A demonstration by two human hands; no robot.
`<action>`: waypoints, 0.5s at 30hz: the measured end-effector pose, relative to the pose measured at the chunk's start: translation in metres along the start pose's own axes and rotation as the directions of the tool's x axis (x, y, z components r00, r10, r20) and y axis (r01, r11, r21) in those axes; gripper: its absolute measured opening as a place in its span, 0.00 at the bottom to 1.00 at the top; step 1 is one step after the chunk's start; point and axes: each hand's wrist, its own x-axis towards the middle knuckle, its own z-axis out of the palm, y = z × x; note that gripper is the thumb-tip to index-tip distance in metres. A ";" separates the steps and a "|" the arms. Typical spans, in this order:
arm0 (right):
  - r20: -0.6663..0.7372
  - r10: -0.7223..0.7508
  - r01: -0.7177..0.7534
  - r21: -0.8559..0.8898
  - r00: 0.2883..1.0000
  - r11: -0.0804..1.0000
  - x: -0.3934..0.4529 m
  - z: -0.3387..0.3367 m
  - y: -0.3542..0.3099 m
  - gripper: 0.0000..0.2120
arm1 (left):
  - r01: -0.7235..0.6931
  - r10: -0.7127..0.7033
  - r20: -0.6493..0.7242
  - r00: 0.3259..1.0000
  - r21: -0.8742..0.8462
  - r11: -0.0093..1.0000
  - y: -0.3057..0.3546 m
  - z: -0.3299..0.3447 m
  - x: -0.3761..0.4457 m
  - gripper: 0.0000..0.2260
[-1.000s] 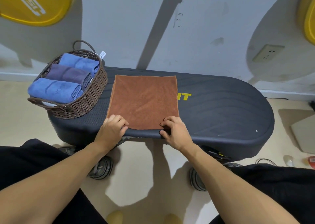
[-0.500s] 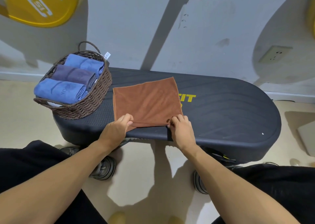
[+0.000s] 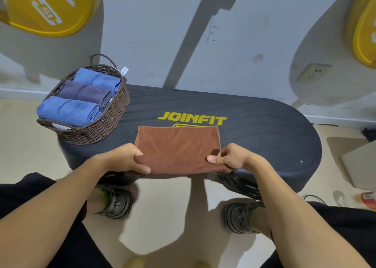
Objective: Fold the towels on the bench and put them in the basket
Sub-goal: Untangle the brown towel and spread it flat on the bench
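A brown towel (image 3: 179, 147) lies on the black bench (image 3: 264, 137), its near part lifted off the front edge. My left hand (image 3: 124, 157) grips the towel's near left corner, thumb on top. My right hand (image 3: 230, 157) pinches the near right corner. A brown wicker basket (image 3: 101, 125) stands on the bench's left end. In it lie three folded towels side by side: a blue one (image 3: 67, 109), a dark purple one (image 3: 83, 92) and another blue one (image 3: 97, 78).
The bench stands against a grey wall with a socket (image 3: 313, 72). Yellow weight plates (image 3: 50, 7) hang at the upper left and upper right. My shoes (image 3: 116, 202) are on the beige floor below the bench. Small objects lie on the floor at the right.
The towel lay flat and spread; both hands have since taken its near corners, pulled it toward me and lifted the near edge. The yellow lettering on the bench has become uncovered.
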 end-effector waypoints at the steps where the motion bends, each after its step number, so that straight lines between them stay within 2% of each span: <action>1: -0.068 -0.014 0.023 0.135 0.998 0.991 -0.001 0.000 0.002 0.25 | 0.025 -0.025 -0.002 1.000 -0.122 0.992 -0.001 -0.003 -0.003 0.18; 3: -0.186 -0.026 0.092 0.358 0.982 0.929 -0.001 0.003 0.003 0.26 | 0.067 -0.097 -0.050 0.994 -0.422 0.904 -0.007 -0.003 -0.005 0.11; 5: -0.190 -0.023 0.111 0.468 0.982 0.877 -0.002 0.010 0.005 0.25 | 0.045 -0.216 -0.165 0.962 -0.689 0.723 -0.016 0.007 -0.001 0.12; 7: -0.163 -0.016 0.093 0.474 0.986 0.876 0.002 0.021 0.010 0.22 | -0.007 -0.325 -0.240 0.915 -0.813 0.582 -0.022 0.021 0.003 0.12; 9: -0.237 0.024 0.075 0.399 0.971 0.914 0.009 0.029 0.016 0.16 | -0.004 -0.382 -0.248 0.890 -0.843 0.539 -0.027 0.034 0.005 0.11; 10: -0.294 0.032 0.082 0.367 0.955 0.927 0.013 0.030 0.018 0.13 | 0.010 -0.405 -0.274 0.872 -0.818 0.575 -0.028 0.037 0.007 0.10; 11: -0.337 0.026 0.103 0.360 0.941 0.927 0.016 0.029 0.019 0.11 | 0.018 -0.414 -0.343 0.843 -0.751 0.660 -0.028 0.037 0.008 0.09; 13: -0.391 0.008 0.161 0.399 0.921 0.903 0.021 0.026 0.018 0.11 | -0.007 -0.336 -0.552 0.763 -0.527 0.850 -0.022 0.029 0.011 0.05; 15: -0.483 0.008 0.212 0.399 0.875 0.892 0.025 0.024 0.013 0.10 | -0.119 -0.216 -0.689 0.692 -0.405 0.907 -0.009 0.018 0.014 0.02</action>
